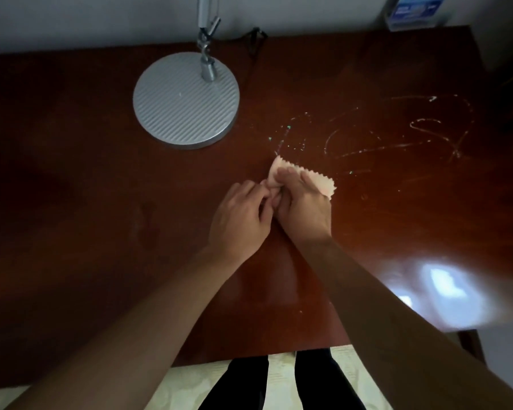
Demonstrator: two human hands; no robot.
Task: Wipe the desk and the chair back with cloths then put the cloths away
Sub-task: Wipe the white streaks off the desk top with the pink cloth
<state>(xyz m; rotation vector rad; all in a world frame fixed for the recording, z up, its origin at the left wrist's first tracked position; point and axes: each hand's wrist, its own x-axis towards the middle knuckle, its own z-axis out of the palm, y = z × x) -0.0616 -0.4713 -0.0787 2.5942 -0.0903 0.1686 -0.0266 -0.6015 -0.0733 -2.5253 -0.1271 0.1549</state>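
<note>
Pink cloth [282, 170] (zigzag-edged) held by both hands.

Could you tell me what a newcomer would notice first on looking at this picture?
Both hands meet mid-desk on a small pink cloth: the right hand lies over it, and the left hand pinches its near corner. Just beyond, to the right, whitish smears loop across the dark red desk. At the back left stands a lamp's round silver base.
</note>
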